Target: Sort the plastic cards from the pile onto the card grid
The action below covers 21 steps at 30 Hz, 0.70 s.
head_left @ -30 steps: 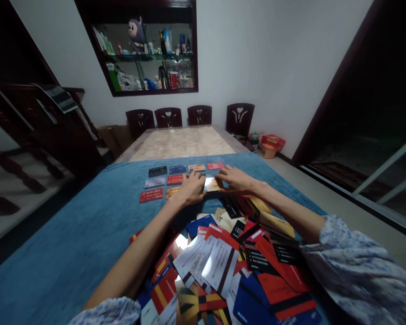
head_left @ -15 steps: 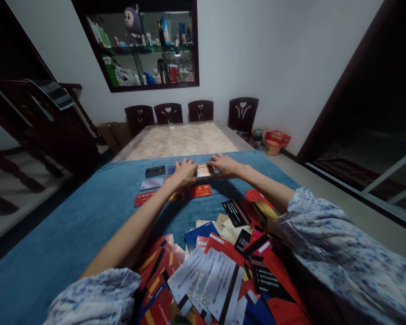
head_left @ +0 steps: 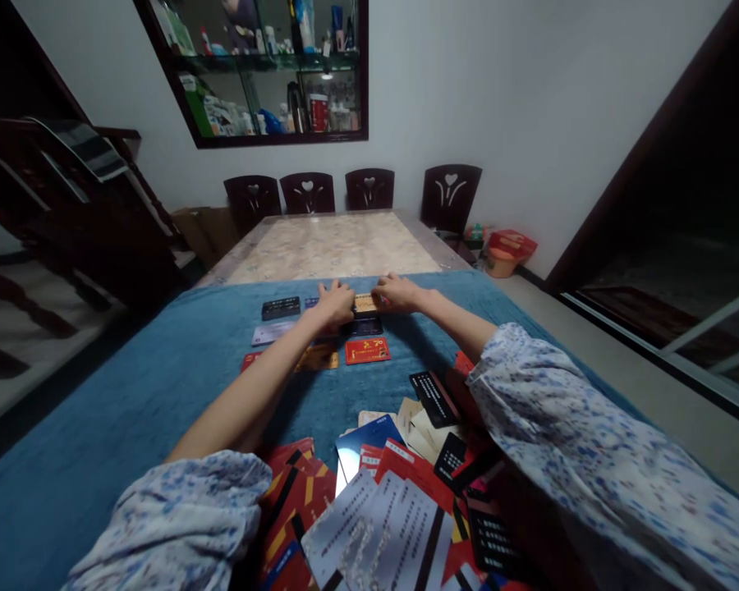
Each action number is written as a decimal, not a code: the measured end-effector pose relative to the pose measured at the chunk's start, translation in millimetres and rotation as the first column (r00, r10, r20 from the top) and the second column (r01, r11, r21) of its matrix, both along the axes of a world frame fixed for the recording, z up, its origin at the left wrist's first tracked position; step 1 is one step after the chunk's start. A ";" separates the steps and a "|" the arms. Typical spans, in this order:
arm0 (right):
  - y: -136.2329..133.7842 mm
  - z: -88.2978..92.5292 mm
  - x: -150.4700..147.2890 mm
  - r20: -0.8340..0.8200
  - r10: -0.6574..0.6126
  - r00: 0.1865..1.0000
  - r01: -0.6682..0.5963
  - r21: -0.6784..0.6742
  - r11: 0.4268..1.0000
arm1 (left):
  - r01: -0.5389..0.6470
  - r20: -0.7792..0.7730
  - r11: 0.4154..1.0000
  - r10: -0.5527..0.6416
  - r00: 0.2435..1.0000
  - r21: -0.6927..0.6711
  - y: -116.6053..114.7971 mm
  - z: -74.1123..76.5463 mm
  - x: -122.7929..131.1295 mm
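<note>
We have the gold card pinched end to end between our left hand and right hand, fingers curled at its short ends; the left fingertips are partly hidden. Whether it is one card or several, and whether it touches the cloth, we cannot tell. We judge the step in hand to be lining it up in the far row. The next move seems to call for keeping it square, then easing both grips apart evenly, without nudging the dark card just nearer us.

Nearer than that lies the red card; leftward sit the black cards and a pale card. Between our forearms spreads the loose card heap, on blue cloth over the desk.
</note>
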State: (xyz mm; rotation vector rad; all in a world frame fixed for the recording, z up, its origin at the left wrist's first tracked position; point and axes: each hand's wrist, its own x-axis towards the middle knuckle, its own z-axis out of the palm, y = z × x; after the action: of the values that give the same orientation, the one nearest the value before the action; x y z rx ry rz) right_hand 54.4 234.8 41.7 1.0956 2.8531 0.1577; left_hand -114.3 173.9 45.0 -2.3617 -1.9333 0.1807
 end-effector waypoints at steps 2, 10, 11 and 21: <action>2.6 -3.8 -1.9 0.005 -0.020 1.000 0.020 -0.008 1.000 | -0.002 0.012 1.000 0.003 1.000 -0.009 3.7 -3.3 -0.8; 9.3 -9.7 -10.2 0.042 -0.064 0.997 0.066 -0.044 0.997 | -0.044 0.019 0.998 0.045 0.999 -0.040 16.0 -8.7 -8.8; 10.1 -9.8 -11.3 0.047 -0.067 0.997 0.070 -0.049 0.996 | -0.045 0.019 0.998 0.046 0.999 -0.049 16.6 -9.3 -9.3; 8.0 -12.4 -20.8 0.063 -0.149 0.987 0.152 -0.044 0.987 | -0.063 0.020 0.995 0.064 0.998 -0.073 22.9 -12.9 -8.6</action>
State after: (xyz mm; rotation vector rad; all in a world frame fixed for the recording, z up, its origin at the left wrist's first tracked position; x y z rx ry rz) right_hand 33.6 242.8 29.3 1.2679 2.6943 0.1088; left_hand -122.9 196.8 32.1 -2.3577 -2.0474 0.2338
